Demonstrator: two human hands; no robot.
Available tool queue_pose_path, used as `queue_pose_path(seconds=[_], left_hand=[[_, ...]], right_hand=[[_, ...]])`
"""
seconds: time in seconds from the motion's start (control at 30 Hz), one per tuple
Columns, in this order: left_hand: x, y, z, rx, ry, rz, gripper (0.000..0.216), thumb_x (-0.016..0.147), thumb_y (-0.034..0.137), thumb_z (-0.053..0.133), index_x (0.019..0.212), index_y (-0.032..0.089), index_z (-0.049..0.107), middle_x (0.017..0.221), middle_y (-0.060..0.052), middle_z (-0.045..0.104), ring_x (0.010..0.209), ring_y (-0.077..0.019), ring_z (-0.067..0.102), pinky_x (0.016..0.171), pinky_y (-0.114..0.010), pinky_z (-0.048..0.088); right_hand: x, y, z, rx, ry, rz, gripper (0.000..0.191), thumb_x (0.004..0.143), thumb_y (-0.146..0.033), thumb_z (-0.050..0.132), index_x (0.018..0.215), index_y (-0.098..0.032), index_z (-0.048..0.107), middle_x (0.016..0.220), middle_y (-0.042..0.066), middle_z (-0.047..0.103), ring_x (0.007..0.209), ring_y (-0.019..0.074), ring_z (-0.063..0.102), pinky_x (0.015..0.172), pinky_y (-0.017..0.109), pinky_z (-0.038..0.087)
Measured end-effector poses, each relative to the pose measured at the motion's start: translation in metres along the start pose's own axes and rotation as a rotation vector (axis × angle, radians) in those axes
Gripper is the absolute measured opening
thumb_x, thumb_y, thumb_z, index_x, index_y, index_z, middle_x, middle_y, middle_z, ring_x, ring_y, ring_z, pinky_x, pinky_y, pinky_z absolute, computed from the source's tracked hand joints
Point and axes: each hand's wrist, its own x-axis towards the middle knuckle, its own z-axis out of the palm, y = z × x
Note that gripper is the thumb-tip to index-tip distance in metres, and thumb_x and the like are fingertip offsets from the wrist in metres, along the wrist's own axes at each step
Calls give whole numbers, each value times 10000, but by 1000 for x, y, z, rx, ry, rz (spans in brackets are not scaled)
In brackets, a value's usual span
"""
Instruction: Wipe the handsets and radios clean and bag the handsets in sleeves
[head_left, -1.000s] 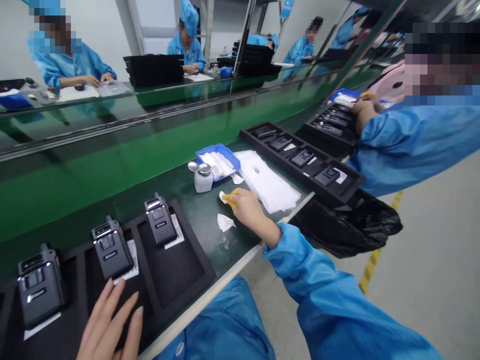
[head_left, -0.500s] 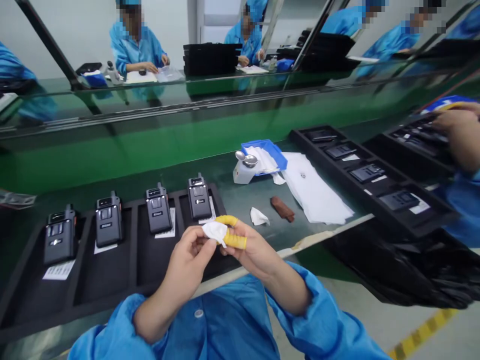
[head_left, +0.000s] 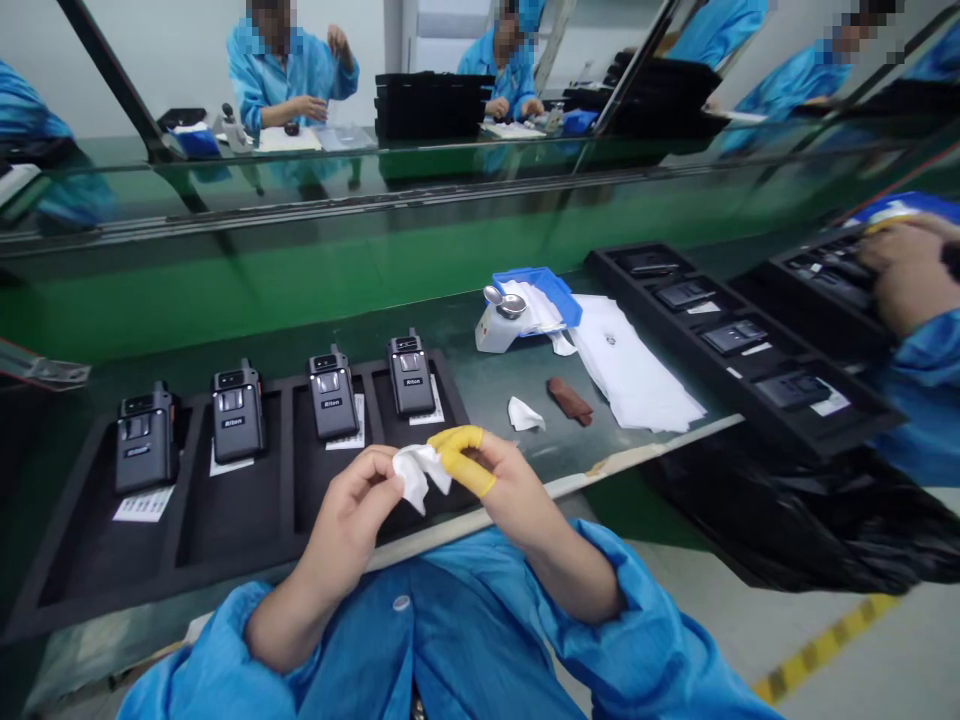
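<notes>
Between my hands, a small white cloth is held above the front edge of the tray. My left hand pinches its left end between thumb and fingers. My right hand, with yellow finger cots on thumb and forefinger, pinches the right end. Behind them lies a black compartment tray with several two-way radios, among them one marked Riton. Printed white labels lie partly under the radios. Right of my hands, another crumpled white cloth rests on the green bench.
A brown cloth piece, white sheets, a blue bin and a white dispenser bottle with a metal top stand or lie behind. At right are another black tray, a black plastic bag and a co-worker's hands.
My hands have drawn apart, and the white cloth, bunched on the yellow-tipped fingers before, now stretches between them. Across the bench, a co-worker's hand has risen.
</notes>
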Motion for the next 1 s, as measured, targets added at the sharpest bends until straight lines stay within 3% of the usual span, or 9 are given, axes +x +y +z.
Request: queue_pose_path(seconds=[0.13,0.23,0.4,0.5,0.57,0.63,0.73,0.83,1.0], left_hand=[[-2,2,-8,-236,-17,-251,206,677,335,623,582,173,537,599,10,508,566,-113,451,539,-233,382],[-3,4,-10,-258,-33,-322,239,658,372,649,601,170,536,597,10,520,575,-114,477,557,-236,408],[-3,1,-18,-137,-1,-308,263,672,387,655,604,182,506,589,24,525,561,-109,502,541,-228,427],[-6,-7,-22,95,173,-170,202,723,380,635,714,191,564,712,6,605,681,-137,579,657,-262,480],[-10,-10,-19,194,267,-89,239,747,390,633,891,201,615,866,-20,658,830,-165,617,789,-300,490],[-14,-9,-12,124,159,-110,374,768,426,621,1066,199,617,1024,-64,680,964,-204,626,893,-349,477],[-16,-4,3,-162,-103,-186,451,790,447,614,1148,173,620,1163,-108,662,1088,-247,603,994,-397,431],[-14,0,12,-333,-95,-176,415,780,411,657,1127,184,653,1150,-91,678,1117,-249,591,1036,-396,394],[-13,-4,12,-332,-31,-172,408,729,409,722,1080,204,691,1091,-79,707,1096,-256,608,1017,-392,416]], right_hand=[[0,-1,3,360,-43,290,264,655,-433,697,744,-217,573,701,-19,613,657,137,575,625,287,487],[-2,0,7,418,-74,354,377,605,-426,745,865,-224,561,703,-37,615,615,123,574,579,270,483],[-2,4,8,337,68,213,381,565,-270,784,871,-226,562,602,-79,577,546,79,524,560,212,424],[-4,2,8,299,136,126,379,626,-273,753,961,-239,577,622,-71,596,568,91,546,591,232,450],[-7,1,10,246,171,54,394,669,-274,733,1030,-247,579,660,-58,627,607,100,579,631,243,478],[-12,1,15,188,164,-10,395,713,-289,708,1086,-250,584,705,-41,660,664,113,620,685,259,509],[-18,7,23,86,75,-83,376,769,-313,661,1136,-251,604,828,-1,712,766,143,669,782,303,541],[-19,16,27,-57,51,-173,360,786,-277,634,1145,-253,628,941,23,728,819,161,688,821,318,552],[-19,21,25,-243,138,-318,397,789,-213,611,1183,-257,617,972,30,725,838,167,691,767,291,574]])
